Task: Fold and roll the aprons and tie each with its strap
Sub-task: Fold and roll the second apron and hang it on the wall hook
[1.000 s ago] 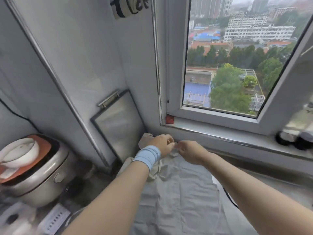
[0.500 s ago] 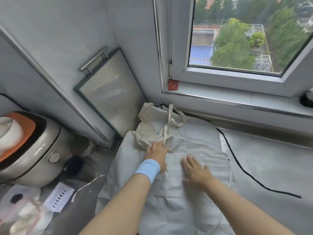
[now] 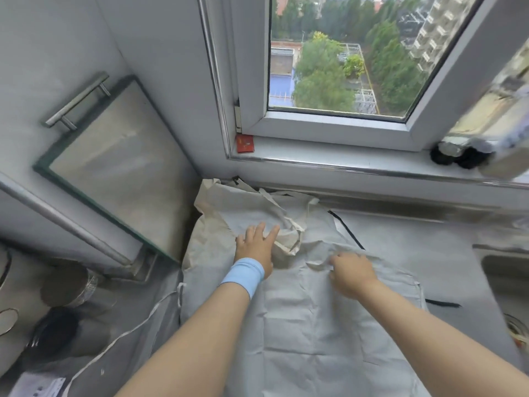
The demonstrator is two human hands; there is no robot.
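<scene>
Lying under left fingers (image 3: 270, 232), pale apron (image 3: 315, 325), pinched by right fingers (image 3: 336, 257).

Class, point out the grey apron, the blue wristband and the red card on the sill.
grey apron (image 3: 315, 325): head view, flat middle of the cloth.
blue wristband (image 3: 243, 275): head view, centre of the band.
red card (image 3: 245, 143): head view, centre of its face.

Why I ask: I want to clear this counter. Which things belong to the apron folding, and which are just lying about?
Job: grey apron, under left hand, pinched by right hand; cream apron; white strap; black strap.
Lying about: glass panel; red card; metal cup; sink.
</scene>
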